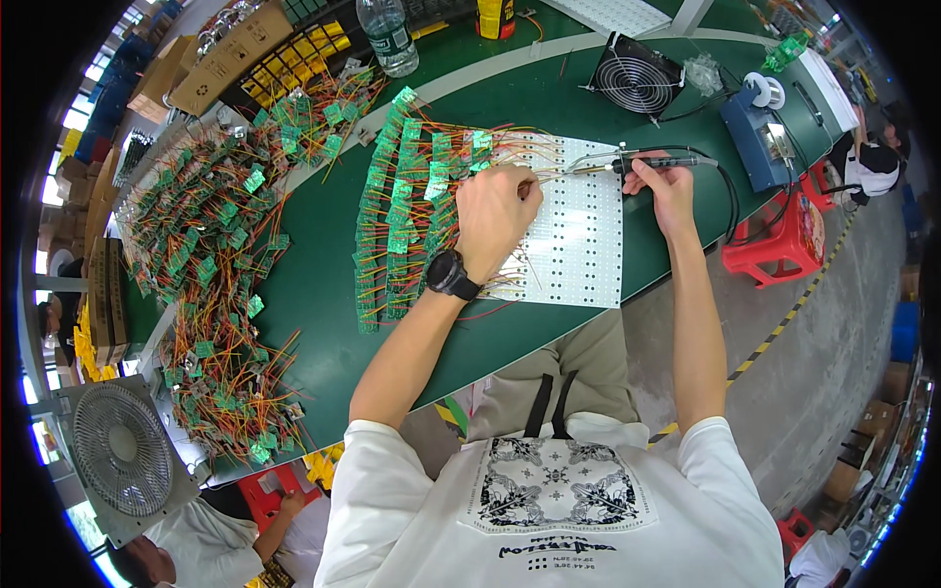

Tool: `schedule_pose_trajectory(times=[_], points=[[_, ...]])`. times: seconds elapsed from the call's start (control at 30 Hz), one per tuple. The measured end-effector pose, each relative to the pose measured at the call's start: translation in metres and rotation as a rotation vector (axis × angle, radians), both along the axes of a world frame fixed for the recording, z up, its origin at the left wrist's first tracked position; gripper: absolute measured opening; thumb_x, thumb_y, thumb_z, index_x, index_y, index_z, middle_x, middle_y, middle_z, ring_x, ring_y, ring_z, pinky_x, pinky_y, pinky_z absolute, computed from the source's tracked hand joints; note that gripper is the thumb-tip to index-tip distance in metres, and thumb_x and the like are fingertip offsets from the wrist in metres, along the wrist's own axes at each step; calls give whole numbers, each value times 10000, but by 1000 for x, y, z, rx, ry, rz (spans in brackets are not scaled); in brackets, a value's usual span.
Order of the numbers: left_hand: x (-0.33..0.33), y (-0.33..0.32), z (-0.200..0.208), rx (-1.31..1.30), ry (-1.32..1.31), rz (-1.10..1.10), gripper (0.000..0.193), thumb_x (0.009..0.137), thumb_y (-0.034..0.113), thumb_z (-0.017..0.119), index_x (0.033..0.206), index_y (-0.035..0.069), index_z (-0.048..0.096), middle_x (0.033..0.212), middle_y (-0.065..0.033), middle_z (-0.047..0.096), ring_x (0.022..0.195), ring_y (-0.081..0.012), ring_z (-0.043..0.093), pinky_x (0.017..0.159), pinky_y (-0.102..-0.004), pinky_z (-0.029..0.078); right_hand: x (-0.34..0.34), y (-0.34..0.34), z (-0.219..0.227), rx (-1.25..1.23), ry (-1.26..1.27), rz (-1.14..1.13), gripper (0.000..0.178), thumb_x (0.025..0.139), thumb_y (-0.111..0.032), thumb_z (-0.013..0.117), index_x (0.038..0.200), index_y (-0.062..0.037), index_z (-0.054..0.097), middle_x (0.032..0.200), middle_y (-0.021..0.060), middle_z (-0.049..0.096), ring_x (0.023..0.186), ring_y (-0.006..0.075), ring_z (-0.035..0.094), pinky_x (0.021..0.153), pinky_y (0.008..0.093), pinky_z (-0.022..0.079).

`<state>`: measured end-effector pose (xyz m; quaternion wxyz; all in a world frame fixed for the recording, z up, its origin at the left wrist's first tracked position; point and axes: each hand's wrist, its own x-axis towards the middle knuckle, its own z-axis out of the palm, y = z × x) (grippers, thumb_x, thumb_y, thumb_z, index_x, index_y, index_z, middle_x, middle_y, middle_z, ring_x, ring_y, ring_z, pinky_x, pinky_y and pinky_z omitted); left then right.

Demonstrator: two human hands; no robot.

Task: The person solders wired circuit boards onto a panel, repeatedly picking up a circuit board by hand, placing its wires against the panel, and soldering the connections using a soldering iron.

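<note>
My right hand (668, 196) grips a soldering iron (686, 162) with a thin metal guide at its front; its tip points left over a white perforated board (593, 235). My left hand (498, 214) is closed above the board's left part, fingers pinched near the iron's tip. What the pinch holds is hidden, though thin wires lie around it. Rows of small green circuit boards (400, 211) stand along the left side of the white board. Their red and yellow wires reach onto its left edge.
A large heap of wired green circuit boards (211, 245) covers the table's left. Behind stand a water bottle (388, 39) and a black fan (637, 76). A blue soldering unit (760, 142) sits at right, cabled to the iron. Red stools (784, 240) and a person (211, 534) are nearby.
</note>
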<state>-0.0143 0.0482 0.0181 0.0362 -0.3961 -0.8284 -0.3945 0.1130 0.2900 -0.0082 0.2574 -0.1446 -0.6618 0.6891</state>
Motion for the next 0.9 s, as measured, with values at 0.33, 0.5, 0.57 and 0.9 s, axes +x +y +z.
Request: schedule_pose_trajectory(times=[0.33,0.5,0.57,0.9], points=[[1,-1,0,-23,-21,-2,116,739,133,694,797,41,734,745,-114,706,666,-296,687,612,-354,536,1,0,-4,25,-13,-2,192,874,-63,686,1007,64,636,782,140,675,636,195,661,587,264,497],[0,-1,-3,-10,-10,16,123,742,138,690,801,40,734,747,-118,705,668,-297,687,617,-356,536,1,-1,-3,20,-10,5,194,874,-69,684,1011,60,637,777,135,674,637,200,663,592,266,498],[0,0,-4,-15,-9,18,125,743,140,690,802,40,735,747,-119,705,670,-297,687,619,-356,537,2,0,-2,28,-16,3,193,876,-70,682,1012,60,638,778,134,674,640,200,664,594,266,498],[1,0,-4,-26,-12,27,130,751,149,688,807,42,735,756,-119,706,667,-305,681,610,-363,531,3,-1,-1,32,-14,9,199,881,-73,680,1024,60,640,784,122,674,654,190,666,607,261,502]])
